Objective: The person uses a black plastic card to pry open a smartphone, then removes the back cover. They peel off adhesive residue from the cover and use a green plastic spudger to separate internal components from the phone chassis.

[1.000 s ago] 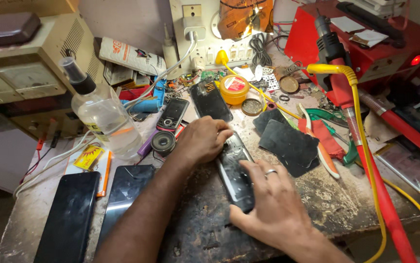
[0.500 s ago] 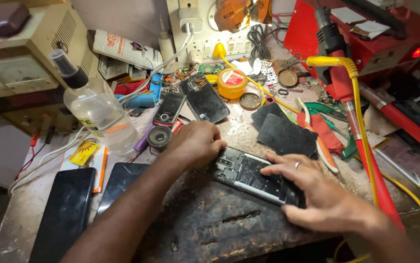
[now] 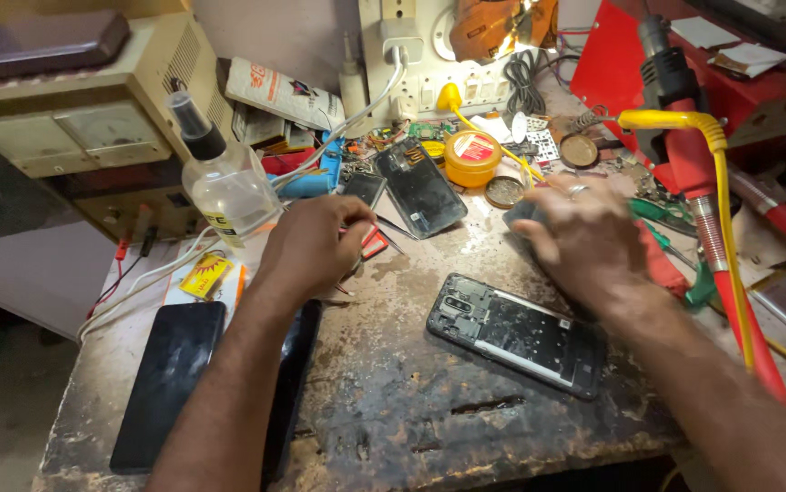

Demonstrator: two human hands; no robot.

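The workbench [image 3: 393, 428] was a worn wooden surface, stained dark and scorched in patches, with gouges near its front edge. Behind it stood a pale, plain wall [image 3: 293, 36], scuffed in places. A white socket board [image 3: 411, 55] was mounted against that wall, with plugs and cables hanging from it. To the left, the floor [image 3: 1, 401] lay dim and grey. Light fell from above, warm and uneven.
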